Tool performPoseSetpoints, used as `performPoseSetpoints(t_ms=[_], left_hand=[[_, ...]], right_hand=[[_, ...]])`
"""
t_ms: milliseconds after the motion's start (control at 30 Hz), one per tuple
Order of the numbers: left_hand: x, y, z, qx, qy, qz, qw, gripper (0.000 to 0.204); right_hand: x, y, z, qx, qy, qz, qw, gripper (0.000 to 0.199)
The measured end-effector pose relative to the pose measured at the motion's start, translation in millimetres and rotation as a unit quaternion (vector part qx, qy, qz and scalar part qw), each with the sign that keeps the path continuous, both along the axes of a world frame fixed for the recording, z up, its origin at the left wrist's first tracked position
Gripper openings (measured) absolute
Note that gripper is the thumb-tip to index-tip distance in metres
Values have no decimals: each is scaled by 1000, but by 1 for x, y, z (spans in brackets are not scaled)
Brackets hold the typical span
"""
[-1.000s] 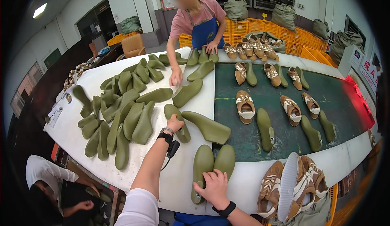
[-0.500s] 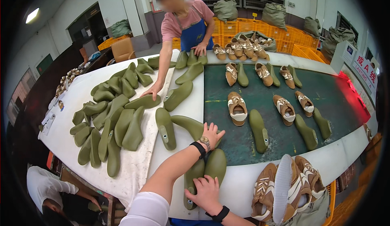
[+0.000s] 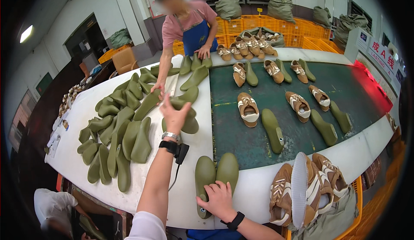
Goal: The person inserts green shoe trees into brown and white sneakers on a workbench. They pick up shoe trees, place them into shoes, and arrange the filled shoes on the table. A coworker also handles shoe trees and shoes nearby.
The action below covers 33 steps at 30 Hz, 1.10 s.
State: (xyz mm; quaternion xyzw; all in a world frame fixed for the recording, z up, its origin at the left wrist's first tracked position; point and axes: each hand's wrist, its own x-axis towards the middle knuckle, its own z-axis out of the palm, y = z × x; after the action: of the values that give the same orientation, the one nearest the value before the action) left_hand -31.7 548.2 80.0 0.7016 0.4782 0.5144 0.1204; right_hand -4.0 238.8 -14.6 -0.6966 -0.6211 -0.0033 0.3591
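Two green shoe lasts, a left one (image 3: 204,171) and a right one (image 3: 227,168), lie side by side at the table's near edge. My right hand (image 3: 218,202) grips their near ends, its thumb over the left one and its fingers across both. My left hand (image 3: 174,115) reaches forward with thumb and fingers apart. Just right of it lie a green last (image 3: 189,125) and, farther off, another green last (image 3: 188,96); its fingers partly hide these. Close to my fingertips, a co-worker's hand (image 3: 159,88) touches a long green last (image 3: 148,105).
Many green lasts (image 3: 125,136) are heaped on the white cloth (image 3: 77,171). Brown-and-white shoes (image 3: 248,110) stand beside lasts on the dark green belt (image 3: 241,153). More shoes (image 3: 282,192) sit at near right. Orange crates (image 3: 280,28) line the back; a co-worker (image 3: 185,28) stands across the table.
My left hand has left the near lasts and moved forward and left to the lasts near the co-worker's hand. Lasts there have shifted. My right hand stays on the near pair.
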Motion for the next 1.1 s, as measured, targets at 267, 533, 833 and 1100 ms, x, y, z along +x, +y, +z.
performPoseSetpoints(t_ms=[267, 533, 833, 1100], left_hand=[[25, -2, -74, -277, -87, 63, 955, 87], [57, -36, -64, -263, 553, -208, 763, 78], [119, -72, -102, -154, 598, -321, 718, 73], [102, -50, -109, -250, 528, -191, 789, 64]], right_hand=[[-2, 1, 2, -53, 8, 15, 998, 48], [-3, 4, 0, -47, 23, 24, 998, 46], [-3, 6, -2, -27, 19, 27, 999, 46], [-4, 6, -4, -33, 28, 28, 999, 46]])
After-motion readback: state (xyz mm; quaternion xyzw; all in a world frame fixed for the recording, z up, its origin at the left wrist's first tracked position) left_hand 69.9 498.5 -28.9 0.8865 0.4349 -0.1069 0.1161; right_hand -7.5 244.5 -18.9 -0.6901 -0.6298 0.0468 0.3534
